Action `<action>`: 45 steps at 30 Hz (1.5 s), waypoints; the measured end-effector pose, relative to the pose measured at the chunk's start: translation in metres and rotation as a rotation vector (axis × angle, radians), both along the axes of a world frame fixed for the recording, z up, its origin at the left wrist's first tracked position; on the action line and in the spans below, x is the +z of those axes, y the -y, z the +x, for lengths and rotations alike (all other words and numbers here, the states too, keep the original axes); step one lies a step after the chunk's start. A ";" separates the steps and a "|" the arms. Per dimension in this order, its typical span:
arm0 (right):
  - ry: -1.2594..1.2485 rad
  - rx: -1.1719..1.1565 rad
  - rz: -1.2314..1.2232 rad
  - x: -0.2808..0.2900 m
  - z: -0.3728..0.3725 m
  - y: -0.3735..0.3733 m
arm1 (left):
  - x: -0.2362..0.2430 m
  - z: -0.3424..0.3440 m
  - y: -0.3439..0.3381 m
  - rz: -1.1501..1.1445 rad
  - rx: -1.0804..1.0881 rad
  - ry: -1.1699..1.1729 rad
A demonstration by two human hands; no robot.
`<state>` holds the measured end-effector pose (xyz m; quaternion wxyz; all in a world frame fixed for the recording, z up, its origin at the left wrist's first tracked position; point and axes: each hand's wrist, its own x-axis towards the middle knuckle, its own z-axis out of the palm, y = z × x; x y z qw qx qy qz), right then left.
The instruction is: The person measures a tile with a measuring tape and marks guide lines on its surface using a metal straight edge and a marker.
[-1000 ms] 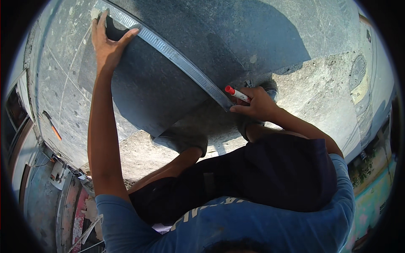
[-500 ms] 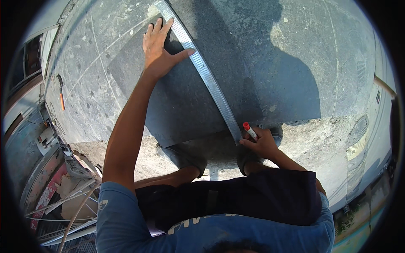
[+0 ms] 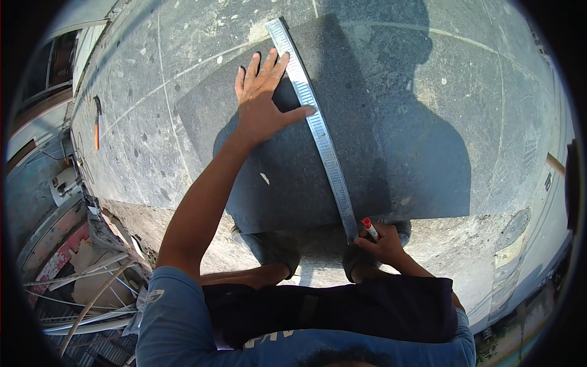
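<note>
My left hand lies spread on a dark sheet, its fingertips and thumb on a long silvery metal strip with ridged markings, laid lengthwise across the sheet. My right hand grips a white marker with a red end at the strip's lower end, thumb beside or touching the strip; which, I cannot tell. The sheet lies on the grey concrete slab, reaching its near edge, where my feet stand just below.
An orange-handled tool lies to the left on the slab. A pile of pipes, rods and scraps fills the lower left. Beside the slab's left edge are clutter and wiring. A rough concrete strip runs below the slab.
The strip, sheet and both hands sit lower and further right in view, with the strip more upright. More slab shows beyond them. Both hands remain at the strip.
</note>
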<state>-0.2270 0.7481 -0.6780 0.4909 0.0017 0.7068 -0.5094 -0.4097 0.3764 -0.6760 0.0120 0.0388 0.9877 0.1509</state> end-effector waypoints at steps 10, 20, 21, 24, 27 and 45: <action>0.052 -0.016 -0.023 -0.004 0.007 -0.001 | -0.002 0.003 0.001 0.020 -0.011 -0.005; 0.070 -0.026 -0.013 0.005 -0.012 0.007 | 0.009 0.001 -0.001 -0.088 -0.115 -0.020; 0.051 -0.017 -0.037 0.006 -0.009 0.005 | 0.006 0.000 -0.003 -0.072 -0.131 -0.009; 0.036 -0.049 -0.046 -0.001 -0.001 0.002 | 0.002 -0.002 -0.005 -0.086 -0.133 -0.044; 0.078 0.000 -0.038 0.004 -0.002 0.001 | 0.010 0.000 -0.012 -0.103 -0.105 0.024; 0.043 -0.023 -0.015 0.005 -0.001 0.003 | 0.024 0.013 -0.030 0.017 -0.049 0.045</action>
